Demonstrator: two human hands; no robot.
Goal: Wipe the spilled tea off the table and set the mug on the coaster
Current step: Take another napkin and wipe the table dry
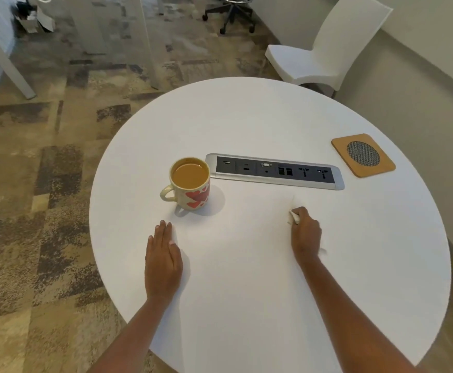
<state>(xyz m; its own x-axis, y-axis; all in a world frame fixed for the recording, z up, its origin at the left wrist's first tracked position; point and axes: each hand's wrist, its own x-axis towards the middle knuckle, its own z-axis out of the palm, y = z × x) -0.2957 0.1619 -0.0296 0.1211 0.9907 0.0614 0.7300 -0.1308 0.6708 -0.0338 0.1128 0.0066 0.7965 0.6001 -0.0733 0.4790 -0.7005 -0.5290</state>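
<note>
On table [246, 125]: mug [193, 195] upright, handle [167, 193] pointing left; left hand [163, 262] flat, grip wide; right hand [306, 232] grip clutching tissue [294, 218].

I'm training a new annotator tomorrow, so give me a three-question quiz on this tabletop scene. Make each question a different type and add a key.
1. True or false: the mug stands on the coaster.
2. Multiple choice: the right hand grips A) the mug's handle, B) a wad of white tissue, C) nothing.
3. Fill in: the left hand lies ___ on the table, fingers straight.

Key:
1. False. The mug stands on the bare table at the left end of the socket panel; the coaster lies beyond the panel's right end.
2. B.
3. Flat.
</note>
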